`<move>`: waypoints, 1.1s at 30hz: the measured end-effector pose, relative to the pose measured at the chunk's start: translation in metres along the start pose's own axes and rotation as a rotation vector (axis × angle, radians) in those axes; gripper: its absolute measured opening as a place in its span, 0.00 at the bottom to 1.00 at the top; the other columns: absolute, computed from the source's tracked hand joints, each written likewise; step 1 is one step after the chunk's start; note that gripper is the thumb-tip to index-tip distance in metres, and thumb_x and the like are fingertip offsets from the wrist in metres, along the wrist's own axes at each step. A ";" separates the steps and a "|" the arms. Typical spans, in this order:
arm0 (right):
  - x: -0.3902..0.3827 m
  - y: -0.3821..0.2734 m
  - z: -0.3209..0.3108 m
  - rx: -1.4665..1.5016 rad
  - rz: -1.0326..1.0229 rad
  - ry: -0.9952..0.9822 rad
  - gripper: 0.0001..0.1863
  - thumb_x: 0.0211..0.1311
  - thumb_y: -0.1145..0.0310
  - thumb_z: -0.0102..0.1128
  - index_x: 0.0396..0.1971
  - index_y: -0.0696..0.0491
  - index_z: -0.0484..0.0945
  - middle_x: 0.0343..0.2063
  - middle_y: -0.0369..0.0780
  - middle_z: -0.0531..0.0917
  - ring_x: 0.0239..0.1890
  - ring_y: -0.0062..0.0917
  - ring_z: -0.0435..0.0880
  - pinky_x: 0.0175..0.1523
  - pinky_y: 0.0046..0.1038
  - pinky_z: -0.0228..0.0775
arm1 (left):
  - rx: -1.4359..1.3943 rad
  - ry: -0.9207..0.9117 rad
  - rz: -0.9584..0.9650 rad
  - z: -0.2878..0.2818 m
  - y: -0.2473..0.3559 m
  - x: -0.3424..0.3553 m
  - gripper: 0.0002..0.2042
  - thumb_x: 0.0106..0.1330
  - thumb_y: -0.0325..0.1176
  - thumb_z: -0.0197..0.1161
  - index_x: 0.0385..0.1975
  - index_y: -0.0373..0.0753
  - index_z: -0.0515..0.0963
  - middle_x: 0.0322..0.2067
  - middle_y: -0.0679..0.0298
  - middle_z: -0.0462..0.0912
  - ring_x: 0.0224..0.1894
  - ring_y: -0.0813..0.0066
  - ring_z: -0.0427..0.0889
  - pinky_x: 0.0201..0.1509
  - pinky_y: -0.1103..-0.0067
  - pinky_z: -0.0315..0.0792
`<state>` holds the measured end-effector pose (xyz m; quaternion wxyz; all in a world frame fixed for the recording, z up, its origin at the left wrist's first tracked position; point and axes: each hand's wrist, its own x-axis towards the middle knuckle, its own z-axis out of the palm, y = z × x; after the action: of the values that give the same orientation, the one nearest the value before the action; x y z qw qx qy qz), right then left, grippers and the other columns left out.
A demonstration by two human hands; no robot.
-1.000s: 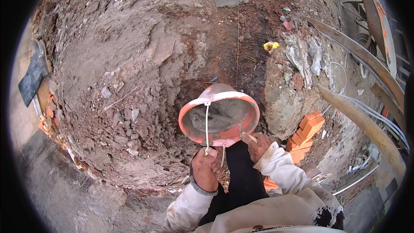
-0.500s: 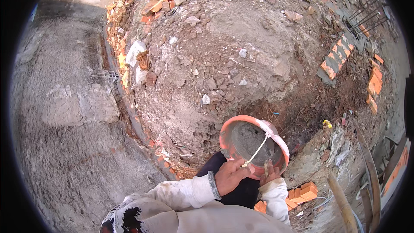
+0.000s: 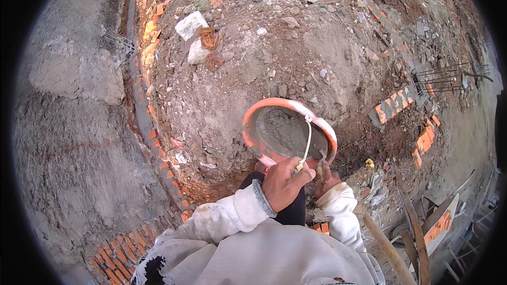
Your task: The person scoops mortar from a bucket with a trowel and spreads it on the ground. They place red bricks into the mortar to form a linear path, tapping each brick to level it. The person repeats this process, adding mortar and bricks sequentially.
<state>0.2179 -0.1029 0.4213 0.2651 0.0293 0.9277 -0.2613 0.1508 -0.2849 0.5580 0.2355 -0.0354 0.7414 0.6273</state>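
An orange rubber bucket (image 3: 253, 117) with a pink-white patched rim hangs tilted in front of me. Grey wet mortar (image 3: 285, 128) lies inside it. From its far rim a pale rope handle (image 3: 308, 140) runs taut across the mouth to my left hand (image 3: 285, 183), whose fingers are closed round its near end. At the near right rim is my right hand (image 3: 327, 180), fingers curled; a tan, stubby piece shows beside them, but what they grip is partly hidden. Both sleeves are dirty white, and my dark trouser leg shows below the bucket.
Rubble and soil (image 3: 248, 74) surround the bucket. A low brick line (image 3: 171, 182) borders the grey concrete (image 3: 79, 153) at left. White blocks (image 3: 191, 25) lie farther off. At right are mortared bricks (image 3: 393, 105), steel rebar (image 3: 449, 79) and wooden handles (image 3: 391, 250).
The bucket and both hands have shifted up and left in the picture, as has the ground around them. My left hand keeps its hold on the rope; my right stays at the rim.
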 end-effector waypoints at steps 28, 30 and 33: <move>-0.085 -0.064 0.057 2.317 0.310 -0.731 0.27 0.59 0.66 0.50 0.59 0.48 0.58 0.25 0.43 0.74 0.16 0.28 0.76 0.19 0.29 0.71 | -0.716 0.018 -0.443 -0.063 -0.037 -0.062 0.08 0.59 0.38 0.53 0.24 0.41 0.68 0.14 0.76 0.59 0.13 0.90 0.55 0.13 0.89 0.51; -0.105 -0.072 0.042 1.641 0.364 -0.413 0.28 0.58 0.66 0.49 0.59 0.51 0.58 0.18 0.42 0.72 0.11 0.31 0.73 0.13 0.30 0.68 | -0.722 -0.037 -0.464 -0.059 -0.043 -0.062 0.08 0.59 0.37 0.54 0.23 0.42 0.66 0.14 0.76 0.58 0.13 0.89 0.55 0.14 0.88 0.51; -0.064 -0.068 0.081 0.308 0.355 -0.166 0.22 0.61 0.59 0.45 0.52 0.56 0.65 0.23 0.46 0.78 0.29 0.44 0.80 0.36 0.39 0.74 | -0.699 -0.081 -0.508 -0.049 -0.042 -0.062 0.08 0.58 0.35 0.54 0.21 0.44 0.64 0.14 0.77 0.57 0.13 0.88 0.55 0.15 0.87 0.52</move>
<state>0.2988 -0.1965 0.4267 0.3746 0.2103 0.8322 -0.3506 0.2057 -0.3548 0.5486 0.3852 -0.2696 0.4422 0.7638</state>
